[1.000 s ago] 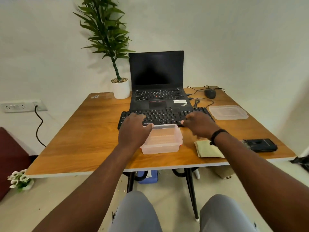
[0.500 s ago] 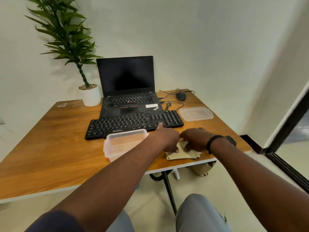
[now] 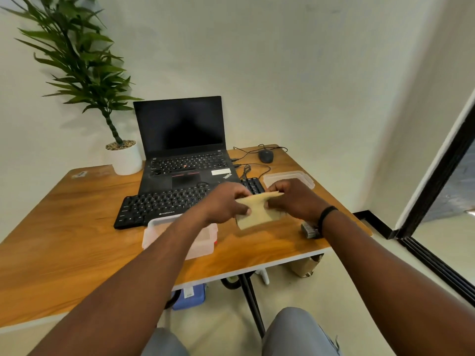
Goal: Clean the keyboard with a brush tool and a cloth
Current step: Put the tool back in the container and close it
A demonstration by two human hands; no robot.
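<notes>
Cloth (image 3: 258, 213), pale yellow and soft, hangs stretched between both hands at the frame's centre, just above the table (image 3: 64, 227). Left hand (image 3: 226, 204) and right hand (image 3: 293, 199) each pinch an upper corner. Black keyboard (image 3: 164, 204) lies directly behind, long axis left-right, nearer the left hand. Brush tool (image 3: 309, 230) sits under the right wrist.
</notes>
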